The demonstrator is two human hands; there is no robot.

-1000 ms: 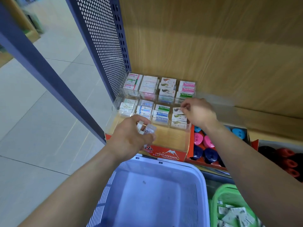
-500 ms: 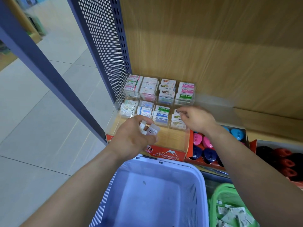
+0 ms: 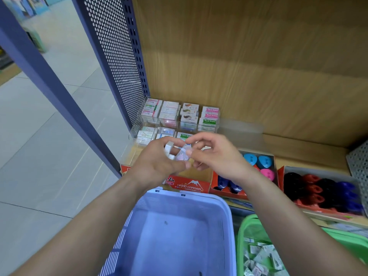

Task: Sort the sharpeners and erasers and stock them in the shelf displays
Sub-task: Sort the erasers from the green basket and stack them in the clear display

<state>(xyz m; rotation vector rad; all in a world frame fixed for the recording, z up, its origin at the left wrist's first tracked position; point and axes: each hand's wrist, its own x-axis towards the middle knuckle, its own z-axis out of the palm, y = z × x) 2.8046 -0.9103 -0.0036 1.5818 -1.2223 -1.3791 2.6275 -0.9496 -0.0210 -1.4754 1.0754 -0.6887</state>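
My left hand [image 3: 157,162] grips a few small wrapped erasers [image 3: 170,149] above the front of the clear eraser display [image 3: 214,113]. My right hand [image 3: 217,154] has come over to it and pinches one wrapped eraser [image 3: 184,155] at the top of that bunch, fingertips touching the left hand's. Behind the hands the display holds rows of boxed erasers [image 3: 189,112] in two tiers. Its red "Hard Eraser" front card [image 3: 189,185] shows below my hands. Sharpeners [image 3: 257,160] in blue and pink fill a red box to the right.
A blue basket [image 3: 179,236] with almost nothing in it sits under my forearms. A green basket [image 3: 258,253] at lower right holds several small wrapped packs. Another red tray of dark sharpeners [image 3: 322,192] lies far right. A perforated blue panel [image 3: 111,56] bounds the shelf on the left.
My right hand left the front-row erasers in the display and moved left and back to my left hand, where it now pinches an eraser from the held bunch.
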